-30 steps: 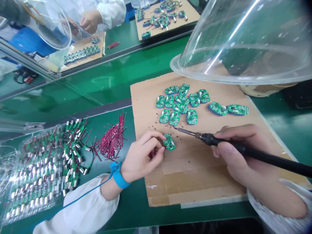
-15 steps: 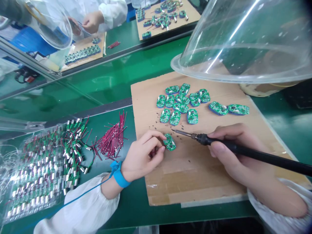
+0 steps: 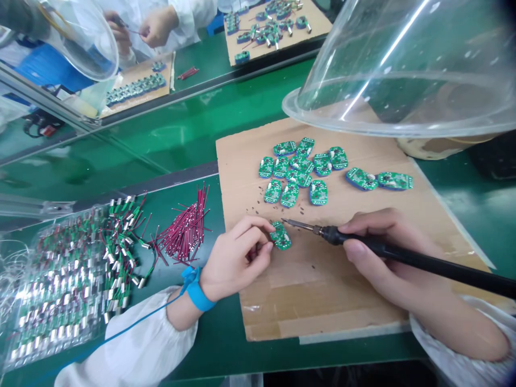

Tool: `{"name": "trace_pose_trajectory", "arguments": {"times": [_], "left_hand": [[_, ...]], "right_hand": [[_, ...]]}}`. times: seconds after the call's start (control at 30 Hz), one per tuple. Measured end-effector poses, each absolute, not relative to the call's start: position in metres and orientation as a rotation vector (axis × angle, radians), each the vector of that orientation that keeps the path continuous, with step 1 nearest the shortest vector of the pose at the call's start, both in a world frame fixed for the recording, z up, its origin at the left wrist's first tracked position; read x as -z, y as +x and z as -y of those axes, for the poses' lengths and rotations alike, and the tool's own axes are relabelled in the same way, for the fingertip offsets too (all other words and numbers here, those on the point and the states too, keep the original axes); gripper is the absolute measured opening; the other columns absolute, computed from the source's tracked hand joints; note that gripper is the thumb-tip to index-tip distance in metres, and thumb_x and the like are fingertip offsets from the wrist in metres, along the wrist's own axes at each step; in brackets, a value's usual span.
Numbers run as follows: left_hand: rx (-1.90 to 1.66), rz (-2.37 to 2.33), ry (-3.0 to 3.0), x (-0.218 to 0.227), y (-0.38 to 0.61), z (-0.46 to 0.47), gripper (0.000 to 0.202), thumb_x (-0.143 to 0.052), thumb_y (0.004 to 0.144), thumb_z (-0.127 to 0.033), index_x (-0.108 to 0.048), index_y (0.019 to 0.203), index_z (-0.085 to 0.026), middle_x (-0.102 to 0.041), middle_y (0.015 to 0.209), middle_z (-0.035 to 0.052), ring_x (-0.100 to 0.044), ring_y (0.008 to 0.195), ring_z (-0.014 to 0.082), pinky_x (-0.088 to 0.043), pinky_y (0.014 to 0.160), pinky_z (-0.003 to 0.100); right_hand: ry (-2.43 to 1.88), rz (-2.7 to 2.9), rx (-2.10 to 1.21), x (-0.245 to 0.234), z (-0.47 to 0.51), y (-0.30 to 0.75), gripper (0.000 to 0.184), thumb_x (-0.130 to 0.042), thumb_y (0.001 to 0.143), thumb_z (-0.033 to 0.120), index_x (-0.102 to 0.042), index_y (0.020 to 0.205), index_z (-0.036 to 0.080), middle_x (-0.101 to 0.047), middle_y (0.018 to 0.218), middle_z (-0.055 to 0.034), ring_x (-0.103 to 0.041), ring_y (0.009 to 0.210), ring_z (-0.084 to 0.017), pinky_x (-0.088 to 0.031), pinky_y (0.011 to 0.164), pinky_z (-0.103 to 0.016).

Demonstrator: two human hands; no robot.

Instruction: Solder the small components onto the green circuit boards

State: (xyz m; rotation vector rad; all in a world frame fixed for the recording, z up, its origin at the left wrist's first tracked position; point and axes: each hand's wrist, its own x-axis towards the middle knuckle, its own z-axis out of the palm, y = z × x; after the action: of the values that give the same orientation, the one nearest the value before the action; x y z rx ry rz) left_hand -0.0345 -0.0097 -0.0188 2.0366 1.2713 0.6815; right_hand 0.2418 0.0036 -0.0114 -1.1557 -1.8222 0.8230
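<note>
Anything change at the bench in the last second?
The soldering iron in the right hand moved left and down, tip now close to the board held by the left hand. Nothing taken or released. Left hand, board and other boards stayed put.

Clear plastic dome (image 3: 403, 70) running off top and right edges, glare masking desk (image 3: 250, 349) behind it. Right hand (image 3: 387, 252) wrapping soldering iron (image 3: 427, 263), hiding part of grip; handle end cutting off at right edge. Left hand (image 3: 236, 255) covering edge of circuit board (image 3: 280, 235); board's parts too small to tell. Dark specks (image 3: 258, 204) staying too small to identify. Co-worker's hand (image 3: 159, 26) showing, body cutting off at top edge. Plastic tray (image 3: 60, 285) running off left edge, contents blurring under glare.
</note>
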Motion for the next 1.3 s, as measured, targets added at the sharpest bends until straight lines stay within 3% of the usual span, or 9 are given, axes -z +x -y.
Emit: {"name": "trace_pose_trajectory", "arguments": {"times": [0.37, 0.6, 0.8, 1.0, 1.07, 1.2, 1.3], "left_hand": [[-0.687, -1.266, 2.032, 0.02, -0.035, 0.01, 0.009, -0.059, 0.095, -0.014, -0.058, 0.087, -0.017, -0.063, 0.119, 0.0018, -0.047, 0.059, 0.0031, -0.045, 0.059, 0.022], [-0.742, -1.308, 2.042, 0.02, -0.035, 0.01, 0.007, -0.062, 0.094, -0.015, -0.059, 0.088, -0.018, -0.056, 0.11, 0.003, -0.05, 0.065, 0.0051, -0.046, 0.059, 0.022], [-0.778, -1.356, 1.983, 0.022, -0.036, 0.011, 0.007, -0.061, 0.095, -0.015, -0.058, 0.089, -0.018, -0.053, 0.114, 0.0032, -0.048, 0.061, 0.0034, -0.047, 0.056, 0.021], [-0.807, -1.398, 1.956, 0.022, -0.035, 0.01, 0.008, -0.062, 0.096, -0.016, -0.06, 0.088, -0.018, -0.055, 0.111, 0.0021, -0.051, 0.062, 0.0034, -0.047, 0.056, 0.019], [-0.773, -1.39, 1.963, 0.022, -0.035, 0.01, 0.007, -0.063, 0.096, -0.017, -0.062, 0.089, -0.018, -0.056, 0.114, 0.0023, -0.05, 0.061, 0.0028, -0.047, 0.056, 0.02], [-0.714, -1.371, 1.99, 0.021, -0.035, 0.01, 0.006, -0.062, 0.096, -0.016, -0.063, 0.09, -0.018, -0.058, 0.124, 0.0031, -0.047, 0.057, 0.0017, -0.047, 0.058, 0.022], [-0.695, -1.348, 2.001, 0.02, -0.035, 0.009, 0.008, -0.061, 0.095, -0.015, -0.061, 0.088, -0.018, -0.06, 0.123, 0.0027, -0.046, 0.056, 0.0024, -0.046, 0.058, 0.023]], "right_hand": [[-1.179, 1.964, -0.802, 0.009, -0.006, 0.236, 0.012, -0.067, 0.092, 0.025, -0.063, 0.103, 0.026, -0.071, 0.08, -0.0007, -0.066, 0.059, -0.015, -0.048, 0.049, -0.025], [-1.204, 1.543, -0.85, 0.002, -0.002, 0.232, 0.013, -0.066, 0.094, 0.025, -0.061, 0.106, 0.027, -0.066, 0.085, -0.0033, -0.065, 0.068, -0.018, -0.051, 0.059, -0.033], [-1.109, 1.457, -0.848, 0.002, -0.006, 0.23, 0.011, -0.064, 0.096, 0.027, -0.059, 0.106, 0.028, -0.058, 0.08, -0.0017, -0.058, 0.054, -0.017, -0.045, 0.05, -0.037], [-1.143, 1.425, -0.807, 0.005, -0.004, 0.231, 0.019, -0.066, 0.095, 0.028, -0.06, 0.113, 0.03, -0.059, 0.095, -0.0057, -0.061, 0.065, -0.021, -0.047, 0.062, -0.043], [-1.131, 1.416, -0.797, 0.005, -0.003, 0.232, 0.018, -0.069, 0.093, 0.026, -0.063, 0.11, 0.029, -0.062, 0.092, -0.0058, -0.063, 0.068, -0.022, -0.047, 0.064, -0.043], [-0.977, 1.317, -0.962, 0.009, -0.002, 0.235, 0.004, -0.064, 0.097, 0.029, -0.066, 0.099, 0.026, -0.062, 0.074, -0.0024, -0.062, 0.059, -0.019, -0.046, 0.053, -0.038], [-0.947, 1.341, -1.144, 0.014, -0.001, 0.239, 0.011, -0.058, 0.101, 0.032, -0.065, 0.098, 0.024, -0.062, 0.077, -0.0023, -0.064, 0.059, -0.017, -0.047, 0.052, -0.035]]}}
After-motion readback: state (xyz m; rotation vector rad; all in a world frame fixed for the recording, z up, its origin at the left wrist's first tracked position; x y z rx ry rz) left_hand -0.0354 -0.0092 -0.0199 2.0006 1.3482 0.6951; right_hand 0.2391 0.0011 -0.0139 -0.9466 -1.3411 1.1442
